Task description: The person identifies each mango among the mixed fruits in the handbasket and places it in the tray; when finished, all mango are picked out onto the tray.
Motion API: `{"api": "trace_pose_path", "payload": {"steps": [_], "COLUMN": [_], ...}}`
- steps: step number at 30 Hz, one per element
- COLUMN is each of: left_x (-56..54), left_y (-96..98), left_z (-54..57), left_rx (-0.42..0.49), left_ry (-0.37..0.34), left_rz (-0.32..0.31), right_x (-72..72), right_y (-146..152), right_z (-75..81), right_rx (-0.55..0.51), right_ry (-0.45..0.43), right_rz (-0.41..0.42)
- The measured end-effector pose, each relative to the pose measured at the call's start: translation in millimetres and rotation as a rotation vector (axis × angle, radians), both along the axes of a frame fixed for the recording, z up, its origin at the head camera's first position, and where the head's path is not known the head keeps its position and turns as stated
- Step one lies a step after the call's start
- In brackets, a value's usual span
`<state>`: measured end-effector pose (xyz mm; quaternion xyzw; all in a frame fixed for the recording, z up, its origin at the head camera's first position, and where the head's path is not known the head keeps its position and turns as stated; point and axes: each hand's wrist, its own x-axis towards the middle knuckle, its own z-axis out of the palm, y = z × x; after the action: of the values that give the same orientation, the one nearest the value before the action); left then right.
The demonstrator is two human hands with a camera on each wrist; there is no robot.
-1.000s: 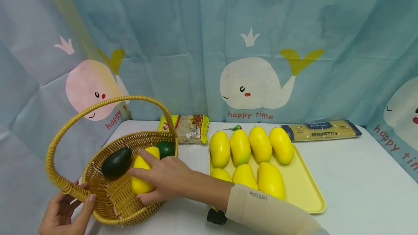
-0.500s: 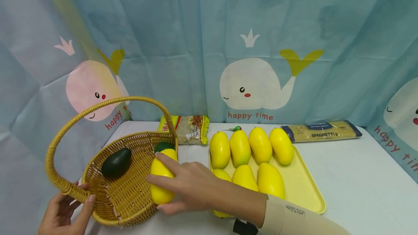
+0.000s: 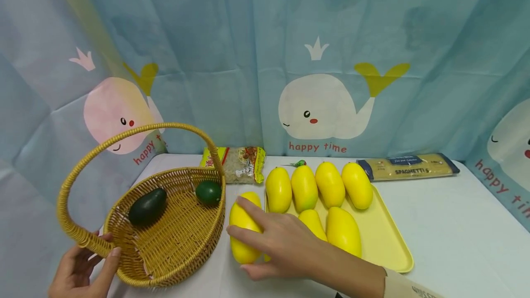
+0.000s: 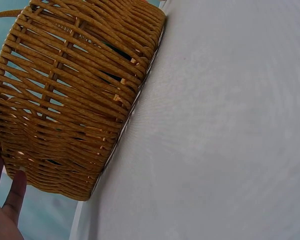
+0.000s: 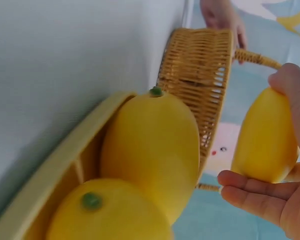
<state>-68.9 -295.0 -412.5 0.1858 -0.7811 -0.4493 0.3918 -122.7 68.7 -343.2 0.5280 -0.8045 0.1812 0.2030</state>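
My right hand (image 3: pixel 285 245) grips a yellow mango (image 3: pixel 244 229) from above, in the gap between the wicker basket (image 3: pixel 174 275) and the yellow tray (image 3: pixel 389 243). The right wrist view shows this mango (image 5: pixel 266 137) pinched between thumb and fingers, off the table. At the basket's left end, my left hand (image 3: pixel 84 266) holds the base of the handle with thumb and fingers. Two dark green avocados lie in the basket, one avocado (image 3: pixel 147 207) at the left and a rounder-looking avocado (image 3: pixel 208 193) at the right. Several mangoes (image 3: pixel 304 187) lie on the tray, partly hidden by my right arm.
Behind the basket stands a yellow printed food bag (image 3: pixel 244 164). A spaghetti packet (image 3: pixel 407 166) lies at the back right, and a small green and red item (image 3: pixel 299 163) behind the tray. A blue whale-print curtain (image 3: pixel 232 59) closes off the back.
My right hand has lifted the mango out of the basket and carried it right, to the tray's left edge. My left hand and the basket have stayed in place.
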Motion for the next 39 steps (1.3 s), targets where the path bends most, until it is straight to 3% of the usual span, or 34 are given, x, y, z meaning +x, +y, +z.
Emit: {"api": "trace_pose_path", "payload": {"steps": [7,18,27,39], "left_x": [-0.2,0.4,0.4,0.5], "left_y": [0.8,2.6,1.4,1.9], "left_z": [0.4,0.2,-1.6,-1.2], "left_rx": [0.003,-0.01,0.006,0.005], "left_ry": [-0.001,-0.003,-0.017,-0.017], "left_rz": [0.006,0.004,0.018,0.013], "right_x": [4.5,18.1,26.8,37.1], "right_y": [24.9,66.2,99.4,145.8], "right_z": [-5.7,-9.0,-12.6,-13.4], "right_rx": [-0.079,-0.112,-0.078,-0.06], "right_ry": [0.076,-0.029,-0.134,-0.148], "right_rz": [-0.026,-0.114,-0.215,-0.362]}}
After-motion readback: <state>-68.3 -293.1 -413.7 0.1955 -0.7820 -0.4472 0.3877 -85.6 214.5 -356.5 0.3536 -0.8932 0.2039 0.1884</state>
